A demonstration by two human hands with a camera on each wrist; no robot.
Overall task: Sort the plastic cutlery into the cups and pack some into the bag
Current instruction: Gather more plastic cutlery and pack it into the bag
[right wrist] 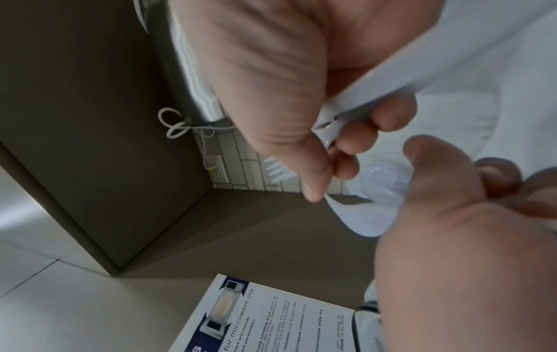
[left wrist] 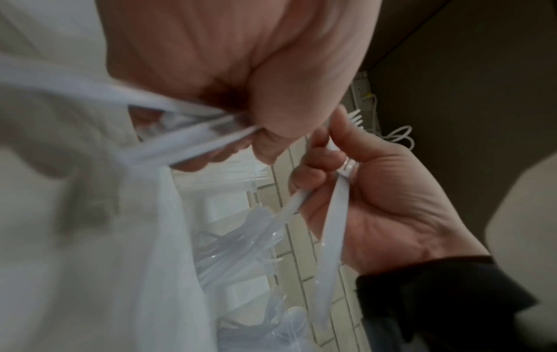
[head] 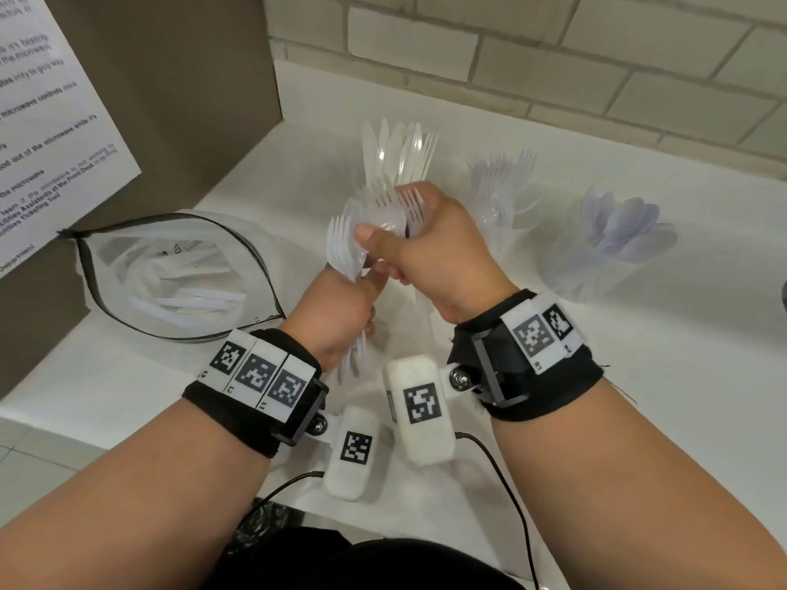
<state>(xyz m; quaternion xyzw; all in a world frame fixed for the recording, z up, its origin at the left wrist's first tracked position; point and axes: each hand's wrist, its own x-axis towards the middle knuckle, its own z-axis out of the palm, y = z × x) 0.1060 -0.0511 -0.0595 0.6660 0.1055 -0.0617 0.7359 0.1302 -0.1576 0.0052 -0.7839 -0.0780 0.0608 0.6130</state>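
Note:
Over the white counter, my left hand (head: 340,308) grips a bundle of white plastic cutlery (head: 346,238) by the handles, with fork tines and spoon bowls fanned upward. My right hand (head: 421,244), just right of it and touching the bundle, grips two forks (head: 406,205). In the left wrist view my right hand's fingers (left wrist: 313,176) curl round the fork handles (left wrist: 333,228). An open zip bag (head: 91,266) holding some white cutlery lies to the left. Three clear cups stand behind: mixed knives and forks (head: 398,149), forks (head: 502,181), spoons (head: 617,232).
A brown cabinet side with a printed microwave notice (head: 47,117) rises at the left. A white brick wall (head: 553,66) closes the back. Wall sockets with a white cable (right wrist: 178,126) sit in the corner. The counter's front edge (head: 298,506) lies near my body.

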